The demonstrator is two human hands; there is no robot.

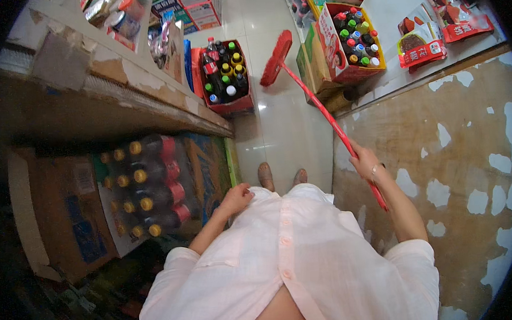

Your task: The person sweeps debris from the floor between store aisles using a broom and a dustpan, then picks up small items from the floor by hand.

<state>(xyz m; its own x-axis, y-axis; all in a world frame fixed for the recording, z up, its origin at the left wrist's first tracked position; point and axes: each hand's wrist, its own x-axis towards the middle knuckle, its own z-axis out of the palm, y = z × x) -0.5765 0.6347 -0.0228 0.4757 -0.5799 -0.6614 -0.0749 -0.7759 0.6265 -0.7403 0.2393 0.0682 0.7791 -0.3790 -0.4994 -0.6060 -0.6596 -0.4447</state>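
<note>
My right hand (366, 161) is closed around the red handle of a broom (323, 109). The handle slants up and left to a red-bristled broom head (277, 58), which is over the tiled floor between two boxes of bottles. My left hand (239, 197) hangs beside my white shirt, its fingers loosely curled with nothing seen in them. My feet in sandals stand on the floor below.
A red box of bottles (228, 104) stands on the floor left of the broom head, and another bottle box (335, 60) is at the right beside a counter with red packets (423, 55). Shrink-wrapped bottles (140, 178) lie under the left shelf (173, 97). Stacked cartons (196, 9) stand ahead.
</note>
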